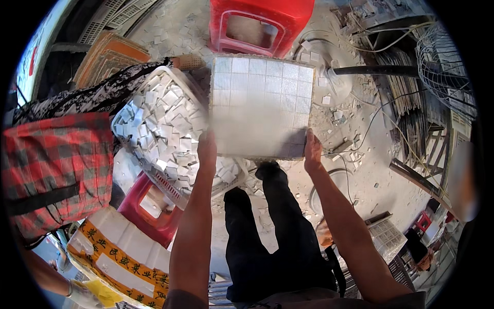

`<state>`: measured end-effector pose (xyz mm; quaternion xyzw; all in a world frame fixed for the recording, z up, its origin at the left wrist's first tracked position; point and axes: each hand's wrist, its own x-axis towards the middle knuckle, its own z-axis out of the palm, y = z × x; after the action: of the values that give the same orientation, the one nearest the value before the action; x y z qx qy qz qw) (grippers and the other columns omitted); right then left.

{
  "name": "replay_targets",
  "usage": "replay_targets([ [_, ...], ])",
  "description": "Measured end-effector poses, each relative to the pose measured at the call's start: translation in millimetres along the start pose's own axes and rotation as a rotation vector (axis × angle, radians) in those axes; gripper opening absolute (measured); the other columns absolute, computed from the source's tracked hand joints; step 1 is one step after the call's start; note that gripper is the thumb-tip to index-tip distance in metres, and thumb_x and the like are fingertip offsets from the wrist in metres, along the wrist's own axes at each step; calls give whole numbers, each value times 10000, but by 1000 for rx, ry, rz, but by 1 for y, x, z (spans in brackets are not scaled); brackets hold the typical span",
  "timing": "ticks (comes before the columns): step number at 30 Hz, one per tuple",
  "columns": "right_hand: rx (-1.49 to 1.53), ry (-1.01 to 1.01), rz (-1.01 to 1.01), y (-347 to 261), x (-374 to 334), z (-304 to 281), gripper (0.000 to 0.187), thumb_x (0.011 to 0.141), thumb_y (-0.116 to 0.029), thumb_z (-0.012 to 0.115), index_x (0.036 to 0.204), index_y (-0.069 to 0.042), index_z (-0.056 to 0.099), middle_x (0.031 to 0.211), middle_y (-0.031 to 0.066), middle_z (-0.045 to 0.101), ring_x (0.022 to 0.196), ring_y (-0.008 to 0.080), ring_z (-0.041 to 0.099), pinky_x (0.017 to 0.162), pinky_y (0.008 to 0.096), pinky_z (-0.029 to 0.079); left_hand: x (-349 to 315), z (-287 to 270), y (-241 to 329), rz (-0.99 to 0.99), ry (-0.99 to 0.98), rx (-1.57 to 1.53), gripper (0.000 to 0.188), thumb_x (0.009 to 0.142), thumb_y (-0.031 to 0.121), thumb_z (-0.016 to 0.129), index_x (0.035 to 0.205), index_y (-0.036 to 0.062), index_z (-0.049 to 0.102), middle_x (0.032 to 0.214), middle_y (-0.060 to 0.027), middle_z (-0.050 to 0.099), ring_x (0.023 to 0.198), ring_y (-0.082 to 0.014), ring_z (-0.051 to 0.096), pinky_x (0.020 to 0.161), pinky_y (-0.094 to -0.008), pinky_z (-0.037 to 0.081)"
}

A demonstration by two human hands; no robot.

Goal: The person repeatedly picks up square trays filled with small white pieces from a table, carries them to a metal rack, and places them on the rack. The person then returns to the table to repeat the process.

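Both your left hand point(207, 147) and right hand point(312, 150) grip a filled mosaic tile sheet point(261, 105); loose tiles remain in the basket point(128, 110).

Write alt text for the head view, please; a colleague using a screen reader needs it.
Both hands, left hand and right hand, hold up a square sheet of small pale mosaic tiles by its lower corners. Left of it, a white basket full of loose tile pieces rests on a red stool; another red stool stands beyond on the dusty floor.
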<state>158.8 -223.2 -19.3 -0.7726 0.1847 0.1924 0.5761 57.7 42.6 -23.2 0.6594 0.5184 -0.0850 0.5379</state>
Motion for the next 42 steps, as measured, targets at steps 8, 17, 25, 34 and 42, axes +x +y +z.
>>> replay_targets([
  [8, 23, 92, 112, -27, -14, 0, 372, 819, -354, 420, 652, -25, 467, 567, -16, 350, 537, 84, 299, 476, 227, 275, -2, -16, 5, -56, 21, 92, 447, 833, 387, 321, 949, -17, 475, 876, -159, 493, 840, -261, 449, 749, -314, 346],
  [17, -46, 71, 289, -51, 6, -15, 512, 801, -443, 369, 714, 38, 519, 559, 28, 410, 533, 125, 357, 490, 297, 328, -12, -21, 40, -345, -65, -353, 604, 778, 527, 345, 956, -25, 512, 928, -129, 539, 832, -201, 506, 733, -287, 389],
  [25, -465, 144, -254, 41, 5, -20, 382, 780, -161, 403, 1103, 41, 382, 566, 112, 466, 532, 237, 462, 474, 362, 355, -12, -36, 63, -350, -198, -658, 660, 781, 534, 294, 1022, -55, 470, 1008, -139, 507, 902, -240, 490, 826, -337, 358],
  [34, 266, 464, 433, -85, -191, -59, 513, 755, -438, 442, 484, -2, 435, 471, 19, 377, 487, 122, 321, 459, 300, 278, -138, -98, 75, -385, -311, -654, 488, 824, 361, 282, 1193, 45, 319, 1123, -163, 431, 1016, -242, 436, 912, -383, 289],
  [42, 335, 633, 481, -37, -343, -78, 559, 753, -469, 422, 609, 63, 519, 547, 87, 465, 553, 157, 401, 529, 321, 346, -220, -126, 48, -222, -473, -312, 753, 765, 565, 260, 1118, -91, 367, 1162, -174, 394, 1058, -272, 385, 899, -332, 280],
])
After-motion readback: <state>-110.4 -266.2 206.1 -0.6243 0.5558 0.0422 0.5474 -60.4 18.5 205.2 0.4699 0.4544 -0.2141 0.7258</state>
